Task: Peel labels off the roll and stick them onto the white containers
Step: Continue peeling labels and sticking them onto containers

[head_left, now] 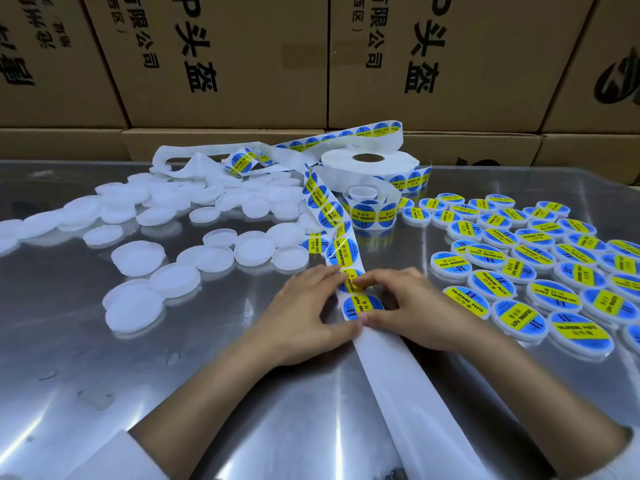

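Between unlabelled white containers [138, 258] at left and labelled containers [540, 271] at right, bare steel table [86, 375] sits near both forearms. Left hand [304, 313] and right hand [412, 306] pinch the label strip [346, 251] around one label [362, 304], fingers curled. Roll [369, 166] sits well behind.

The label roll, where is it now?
In the head view the label roll lies flat at the table's far edge, centre-right, before the cardboard boxes and behind the labelled containers.
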